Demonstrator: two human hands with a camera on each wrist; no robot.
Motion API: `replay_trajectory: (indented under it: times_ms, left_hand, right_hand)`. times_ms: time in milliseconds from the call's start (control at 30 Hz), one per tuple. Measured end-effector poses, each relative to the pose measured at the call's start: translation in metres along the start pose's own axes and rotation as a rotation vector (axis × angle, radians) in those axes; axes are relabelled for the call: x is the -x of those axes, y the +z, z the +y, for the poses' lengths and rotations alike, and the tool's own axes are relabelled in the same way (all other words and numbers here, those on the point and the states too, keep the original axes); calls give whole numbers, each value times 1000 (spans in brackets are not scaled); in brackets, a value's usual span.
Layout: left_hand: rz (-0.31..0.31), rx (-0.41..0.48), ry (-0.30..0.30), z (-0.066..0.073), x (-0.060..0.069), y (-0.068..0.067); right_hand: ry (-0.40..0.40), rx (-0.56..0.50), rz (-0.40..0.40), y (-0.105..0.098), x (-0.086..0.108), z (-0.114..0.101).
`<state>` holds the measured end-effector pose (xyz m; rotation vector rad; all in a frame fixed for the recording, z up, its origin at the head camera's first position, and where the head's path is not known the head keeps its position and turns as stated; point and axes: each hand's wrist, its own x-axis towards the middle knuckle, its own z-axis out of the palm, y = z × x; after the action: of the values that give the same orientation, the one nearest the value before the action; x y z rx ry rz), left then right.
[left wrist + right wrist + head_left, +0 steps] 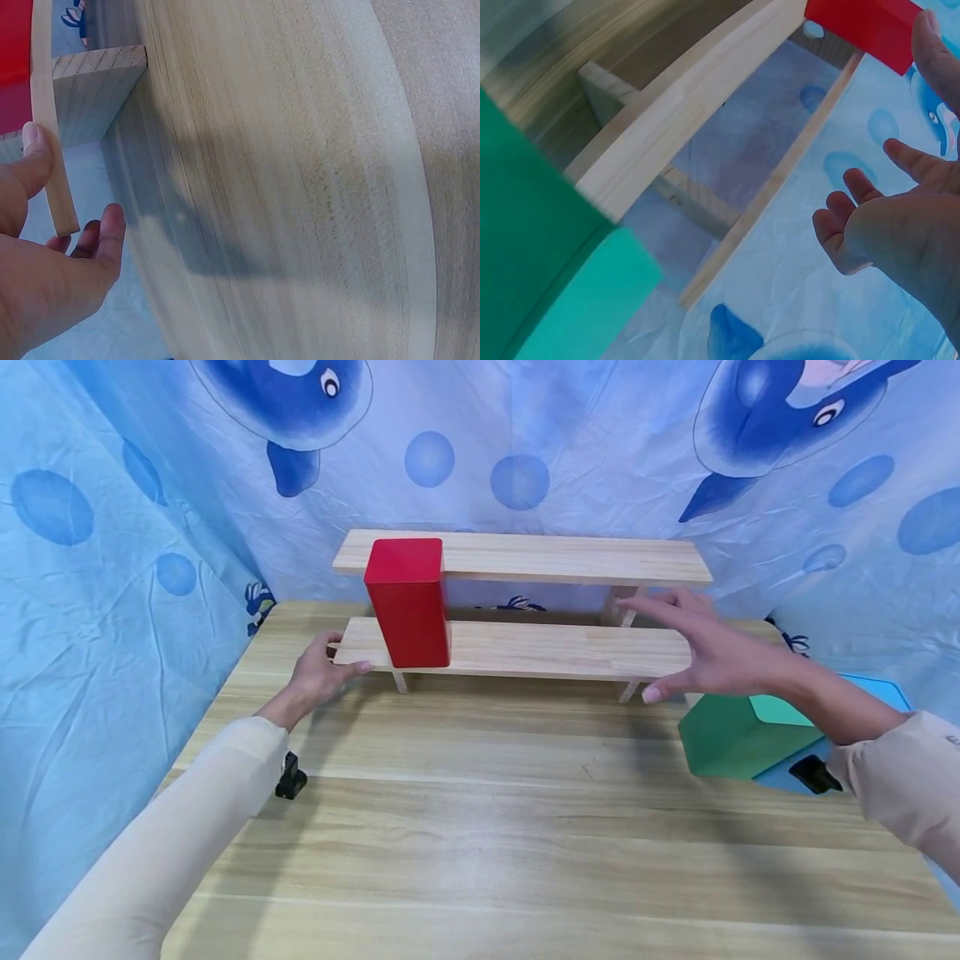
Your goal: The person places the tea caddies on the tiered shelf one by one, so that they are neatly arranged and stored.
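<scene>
A two-tier wooden shelf (555, 647) stands at the back of the table. On its lower board, toward the left, a tall red box (411, 610) stands upright. My left hand (318, 672) is at the board's left end; in the left wrist view the thumb of that hand (60, 262) rests on the board's edge (61, 202), with the other fingers below and beyond it. My right hand (705, 643) hovers by the shelf's right end, thumb and fingers spread, holding nothing. The right wrist view shows the same hand (907, 217) beside the shelf (697, 112), touching nothing.
A green box (731, 739) and a blue box (795, 766) are on the table's right side, under my right forearm. A blue curtain (480, 493) with printed dolphins hangs behind the shelf and along the left side. The wooden table (480, 843) stretches in front of the shelf.
</scene>
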<state>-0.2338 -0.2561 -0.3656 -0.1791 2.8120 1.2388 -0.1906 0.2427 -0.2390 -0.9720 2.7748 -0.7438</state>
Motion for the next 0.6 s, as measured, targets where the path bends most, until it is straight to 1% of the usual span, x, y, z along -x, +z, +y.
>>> replay_trajectory:
  times_ms: [100,300,600]
  left_hand:
    - [1,4,-6,0,0,0]
    - [6,5,-4,-1,-1,1]
    - [7,1,4,-1,0,1]
  right_hand:
    - [5,-10,9,-2,7,6]
    - [-4,28,44,-6,20,21]
    - [46,15,41,-9,39,36]
